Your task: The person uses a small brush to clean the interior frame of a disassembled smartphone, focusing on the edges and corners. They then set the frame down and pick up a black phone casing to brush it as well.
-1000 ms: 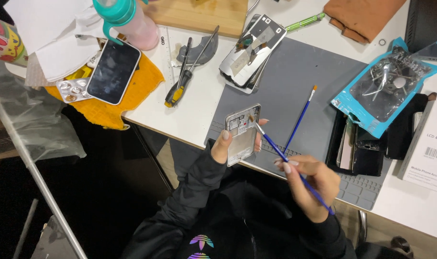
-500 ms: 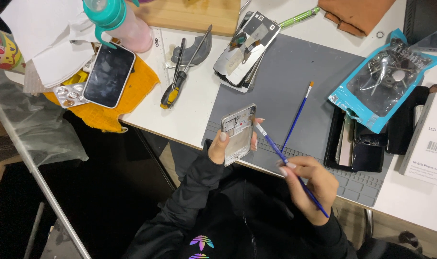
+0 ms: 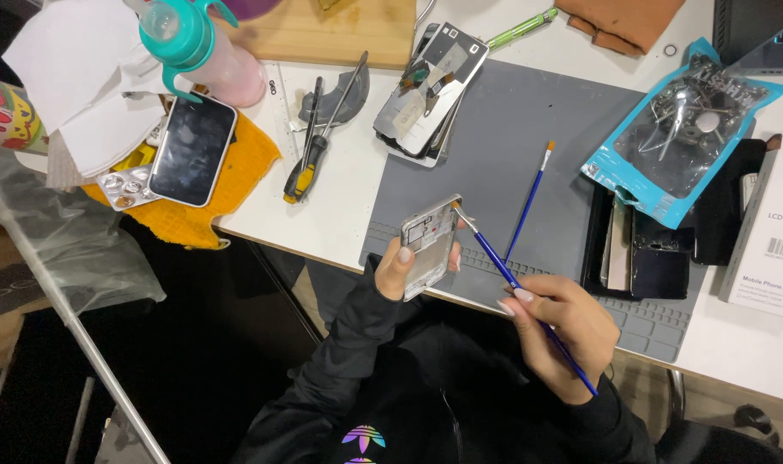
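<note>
My left hand [image 3: 400, 268] holds an opened silver phone frame [image 3: 429, 243] upright over the near edge of the grey work mat [image 3: 529, 112]. In my right hand [image 3: 556, 331] is a thin blue brush [image 3: 495, 263], gripped like a pen. Its bristle tip touches the frame's upper right corner. A second blue brush [image 3: 529, 199] with an orange ferrule lies loose on the mat just beyond.
On the white table: dismantled phone parts [image 3: 428, 86], a yellow-handled screwdriver [image 3: 307, 163], tweezers, a black phone [image 3: 192, 149] on an orange cloth, a pink bottle with a teal cap [image 3: 204, 50], a blue blister pack [image 3: 682, 129], black phone parts [image 3: 636, 251] and a white box [image 3: 774, 241].
The view has shifted slightly. My hands stay together; the brush tip has moved up to the top corner of the phone frame.
</note>
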